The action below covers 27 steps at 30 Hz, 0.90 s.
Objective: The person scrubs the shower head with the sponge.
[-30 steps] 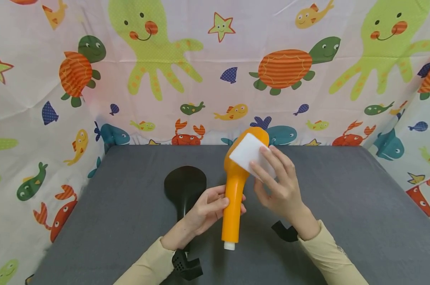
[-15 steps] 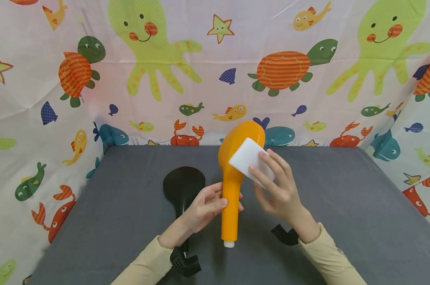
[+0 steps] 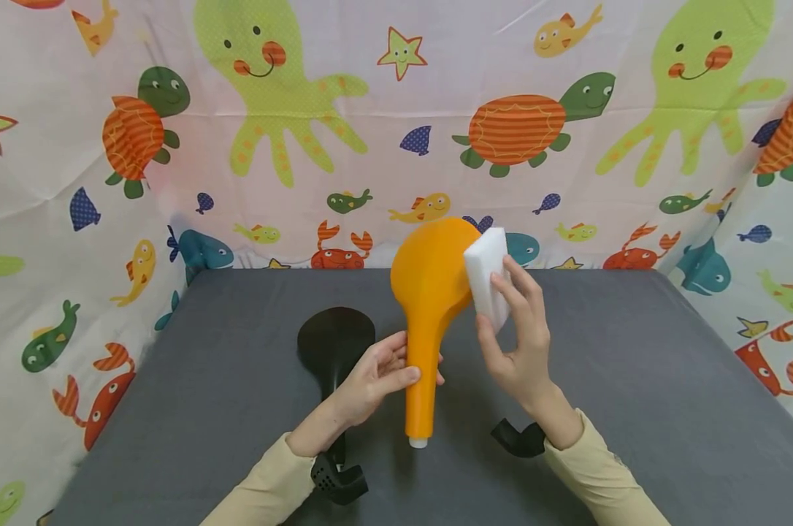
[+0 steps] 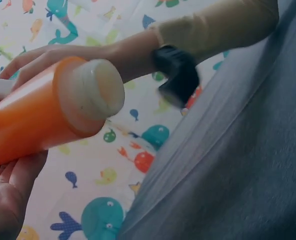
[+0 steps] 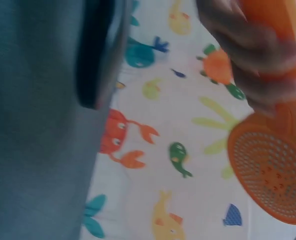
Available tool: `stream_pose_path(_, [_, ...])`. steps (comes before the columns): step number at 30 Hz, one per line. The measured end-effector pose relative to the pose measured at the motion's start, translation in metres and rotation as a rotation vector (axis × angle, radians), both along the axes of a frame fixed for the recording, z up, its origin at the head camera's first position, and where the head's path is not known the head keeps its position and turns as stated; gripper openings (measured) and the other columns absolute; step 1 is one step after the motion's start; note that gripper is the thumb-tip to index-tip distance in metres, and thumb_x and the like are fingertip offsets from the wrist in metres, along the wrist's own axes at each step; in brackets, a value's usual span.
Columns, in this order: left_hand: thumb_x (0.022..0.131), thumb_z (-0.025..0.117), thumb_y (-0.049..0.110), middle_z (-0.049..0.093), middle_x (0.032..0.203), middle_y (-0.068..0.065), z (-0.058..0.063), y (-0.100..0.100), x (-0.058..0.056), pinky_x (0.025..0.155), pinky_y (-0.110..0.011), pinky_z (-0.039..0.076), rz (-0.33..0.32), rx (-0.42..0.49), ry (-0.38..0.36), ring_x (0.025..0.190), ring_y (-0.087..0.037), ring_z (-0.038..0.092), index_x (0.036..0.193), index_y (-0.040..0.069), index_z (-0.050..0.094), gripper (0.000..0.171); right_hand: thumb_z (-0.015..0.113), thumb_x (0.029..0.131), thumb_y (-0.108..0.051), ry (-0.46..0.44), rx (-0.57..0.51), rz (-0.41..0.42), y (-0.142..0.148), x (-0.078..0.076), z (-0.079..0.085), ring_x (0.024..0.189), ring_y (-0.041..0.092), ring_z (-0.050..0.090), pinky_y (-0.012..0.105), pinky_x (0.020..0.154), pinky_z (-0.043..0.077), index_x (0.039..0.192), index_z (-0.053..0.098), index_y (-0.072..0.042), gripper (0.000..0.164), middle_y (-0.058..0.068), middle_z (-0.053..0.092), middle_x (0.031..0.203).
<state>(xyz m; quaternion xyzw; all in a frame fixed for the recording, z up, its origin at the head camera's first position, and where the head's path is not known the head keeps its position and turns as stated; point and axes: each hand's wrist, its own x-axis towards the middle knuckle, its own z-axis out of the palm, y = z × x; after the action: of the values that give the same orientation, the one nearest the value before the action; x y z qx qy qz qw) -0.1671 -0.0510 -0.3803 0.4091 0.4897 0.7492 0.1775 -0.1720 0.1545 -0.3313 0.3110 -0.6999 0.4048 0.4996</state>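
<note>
My left hand (image 3: pixel 378 380) grips an orange shower head (image 3: pixel 429 285) by its handle and holds it upright above the table. Its smooth back faces the head camera, while the right wrist view shows the perforated spray face (image 5: pixel 275 172). A whitish threaded end (image 4: pixel 100 90) sticks out of the handle in the left wrist view. Between thumb and fingers, my right hand (image 3: pixel 524 336) pinches a white sponge (image 3: pixel 488 274) at the right edge of the shower head's round part. Whether the sponge touches there I cannot tell. A black shower head (image 3: pixel 336 343) lies left of my hands.
A grey cloth covers the table (image 3: pixel 239 380). Behind it and at both sides hangs a white curtain (image 3: pixel 383 146) printed with sea animals. Black camera mounts (image 3: pixel 339 478) sit at both wrists.
The orange shower head has turned so its back faces the head camera more fully. My right hand has moved the sponge from the lower back to the right edge and tilted it more upright.
</note>
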Motion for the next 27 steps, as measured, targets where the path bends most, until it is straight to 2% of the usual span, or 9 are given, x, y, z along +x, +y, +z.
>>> stream_pose_path(4, [0.094,0.054,0.012,0.056,0.112,-0.009,0.001,-0.003,-0.003,0.09,-0.037,0.047,0.042,-0.038,0.017,0.098,-0.028,0.061,0.132,-0.011,0.031,0.05,0.052,0.093,-0.026,-0.022,0.014,0.033,-0.005,0.011,0.011,0.104,0.045,0.046,0.02,0.089,0.042,0.11,0.049,0.016,0.045,0.04,0.042,0.119])
stream_pose_path(8, [0.094,0.054,0.013,0.052,0.113,-0.018,0.001,-0.004,-0.005,0.091,-0.039,0.047,0.033,-0.073,0.056,0.099,-0.039,0.057,0.133,-0.011,0.03,0.051,0.049,0.095,-0.024,-0.092,-0.061,0.092,0.0,0.007,0.026,0.112,0.035,0.047,0.025,0.094,0.042,0.118,0.046,0.018,0.048,0.038,0.043,0.123])
stream_pose_path(11, [0.095,0.052,0.011,0.048,0.113,-0.027,0.001,-0.004,-0.005,0.091,-0.041,0.046,0.034,-0.099,0.112,0.099,-0.045,0.054,0.132,-0.01,0.03,0.048,0.049,0.096,-0.021,-0.123,-0.131,0.151,0.005,0.003,0.031,0.115,0.029,0.046,0.028,0.096,0.042,0.123,0.044,0.018,0.048,0.034,0.043,0.127])
stream_pose_path(13, [0.095,0.052,0.01,0.047,0.112,-0.03,0.001,-0.003,-0.004,0.09,-0.042,0.046,0.056,-0.115,0.139,0.098,-0.043,0.055,0.132,-0.009,0.031,0.046,0.049,0.095,-0.017,-0.135,-0.159,0.17,0.005,0.003,0.028,0.115,0.028,0.046,0.027,0.094,0.043,0.124,0.043,0.018,0.046,0.032,0.043,0.128])
stream_pose_path(17, [0.094,0.053,0.011,0.05,0.112,-0.026,0.002,-0.003,-0.005,0.089,-0.041,0.047,0.123,-0.139,0.141,0.097,-0.035,0.059,0.131,-0.005,0.034,0.045,0.052,0.091,-0.009,-0.161,-0.159,0.181,0.002,0.008,0.011,0.114,0.025,0.046,0.022,0.088,0.046,0.122,0.042,0.018,0.043,0.03,0.041,0.13])
stream_pose_path(21, [0.094,0.054,0.011,0.05,0.113,-0.023,0.002,-0.005,-0.006,0.089,-0.039,0.048,0.152,-0.166,0.138,0.098,-0.037,0.058,0.131,-0.004,0.035,0.045,0.055,0.088,-0.005,-0.173,-0.145,0.2,0.003,0.01,0.0,0.114,0.024,0.047,0.021,0.084,0.047,0.119,0.043,0.02,0.042,0.033,0.04,0.128])
stream_pose_path(24, [0.094,0.053,0.007,0.05,0.117,-0.024,0.002,-0.006,-0.007,0.09,-0.037,0.047,0.144,-0.194,0.148,0.1,-0.039,0.057,0.135,-0.004,0.032,0.047,0.055,0.089,-0.008,-0.161,-0.164,0.195,0.009,0.003,0.001,0.115,0.026,0.047,0.022,0.084,0.048,0.12,0.044,0.019,0.042,0.033,0.042,0.128])
stream_pose_path(27, [0.093,0.053,0.005,0.049,0.123,-0.024,0.001,-0.007,-0.007,0.09,-0.035,0.047,0.142,-0.228,0.179,0.102,-0.035,0.059,0.138,-0.004,0.03,0.051,0.053,0.091,-0.012,-0.139,-0.201,0.186,0.018,-0.007,0.006,0.115,0.03,0.047,0.023,0.085,0.047,0.121,0.046,0.016,0.042,0.029,0.045,0.128])
